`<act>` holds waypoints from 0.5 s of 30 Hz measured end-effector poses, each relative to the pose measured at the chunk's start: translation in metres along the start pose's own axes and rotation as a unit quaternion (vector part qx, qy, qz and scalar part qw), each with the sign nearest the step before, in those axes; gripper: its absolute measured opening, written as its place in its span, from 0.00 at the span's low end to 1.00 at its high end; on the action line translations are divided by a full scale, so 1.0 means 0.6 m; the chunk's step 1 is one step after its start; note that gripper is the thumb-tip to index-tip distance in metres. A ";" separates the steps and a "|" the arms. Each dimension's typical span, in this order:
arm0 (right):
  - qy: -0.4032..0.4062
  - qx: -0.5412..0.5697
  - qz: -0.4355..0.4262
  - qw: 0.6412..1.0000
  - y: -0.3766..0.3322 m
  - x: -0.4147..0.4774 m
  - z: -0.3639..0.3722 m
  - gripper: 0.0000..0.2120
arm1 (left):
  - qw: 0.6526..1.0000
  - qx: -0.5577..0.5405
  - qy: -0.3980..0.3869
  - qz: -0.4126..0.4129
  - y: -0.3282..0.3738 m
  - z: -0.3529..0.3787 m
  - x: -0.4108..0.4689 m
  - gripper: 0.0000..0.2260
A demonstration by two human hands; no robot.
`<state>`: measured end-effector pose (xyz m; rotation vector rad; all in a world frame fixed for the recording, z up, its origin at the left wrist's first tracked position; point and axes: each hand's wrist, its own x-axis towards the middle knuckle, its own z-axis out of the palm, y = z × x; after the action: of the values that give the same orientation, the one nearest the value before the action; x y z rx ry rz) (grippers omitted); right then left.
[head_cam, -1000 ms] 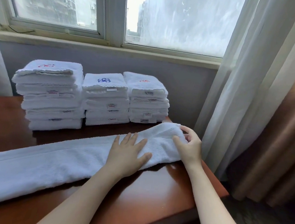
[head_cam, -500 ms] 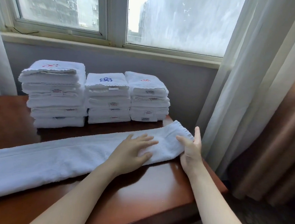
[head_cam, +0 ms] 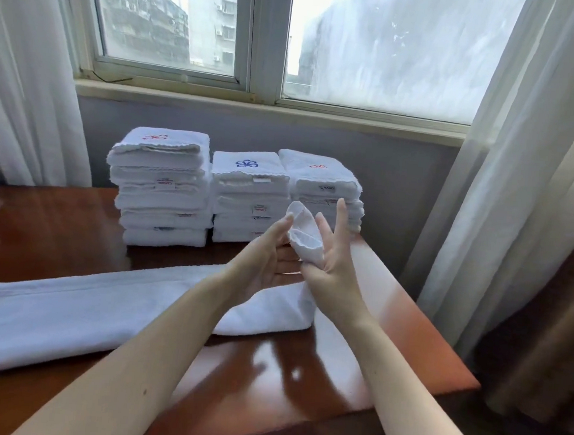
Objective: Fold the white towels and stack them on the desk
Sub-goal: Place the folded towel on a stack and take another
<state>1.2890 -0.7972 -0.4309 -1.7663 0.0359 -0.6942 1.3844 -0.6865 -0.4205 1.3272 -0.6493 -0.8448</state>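
Head view: right hand [head_cam: 335, 265] is raised off the desk [head_cam: 301, 373] and holds the lifted end of the towel [head_cam: 64, 320] against its palm, with two fingers standing straight up. Left hand [head_cam: 265, 260] is wide, palm turned toward the right hand, its straight fingertips touching that same end. Below and left of both hands, the rest of the towel lies as a long folded strip across the desk, running out of view at the left edge. Just beyond the hands, three stacks [head_cam: 246, 193] of folded white towels stand side by side, touching. A curtain [head_cam: 503, 200] hangs right of the right hand. The window [head_cam: 378, 46] is behind the stacks.
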 end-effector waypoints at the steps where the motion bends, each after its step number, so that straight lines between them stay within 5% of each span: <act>1: -0.022 -0.007 -0.017 1.000 -0.008 0.005 0.008 0.53 | 1.000 0.010 0.007 0.003 0.012 -0.009 -0.009 0.23; 4: -0.073 -0.016 -0.059 0.995 -0.028 0.012 0.033 0.56 | 0.998 0.048 0.039 0.017 0.036 -0.036 -0.029 0.15; 8: -0.059 -0.090 -0.098 0.989 -0.023 -0.002 0.061 0.53 | 0.993 0.064 0.102 0.018 0.049 -0.070 -0.043 0.16; 15: -0.110 -0.081 -0.069 0.988 -0.013 0.002 0.095 0.54 | 0.996 0.063 0.059 0.002 0.024 -0.114 -0.069 0.11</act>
<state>1.3140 -0.7456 -0.4316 -2.0073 -0.1866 -0.6041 1.4197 -0.6135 -0.4138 1.4767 -0.6203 -0.7260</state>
